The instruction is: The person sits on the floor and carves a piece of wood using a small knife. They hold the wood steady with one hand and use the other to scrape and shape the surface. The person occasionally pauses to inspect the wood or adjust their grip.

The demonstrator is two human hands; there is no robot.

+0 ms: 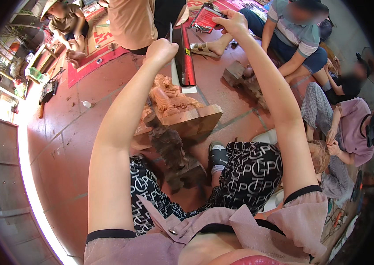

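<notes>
My left hand (161, 51) is closed in a fist at the edge of a long black-and-red wrapper (188, 62) with a pale edge. The wrapper hangs down beside the fist, and the fingertips are hidden. Farther right, my raised right hand (233, 23) pinches a small red packet (205, 19) with a dark border. Below the wrapper, an orange-brown wood carving (169, 99) rests on a thick wooden base (202, 120). A dark brown carved figure (167, 143) leans tilted between it and my knees. Neither hand touches the carvings.
Another dark carving (244, 81) lies on the tiled floor (72, 137) to the right. A person (132, 22) is just ahead; several others sit around. A small white bottle (86, 104) lies at left, and cables (337, 218) lie at lower right.
</notes>
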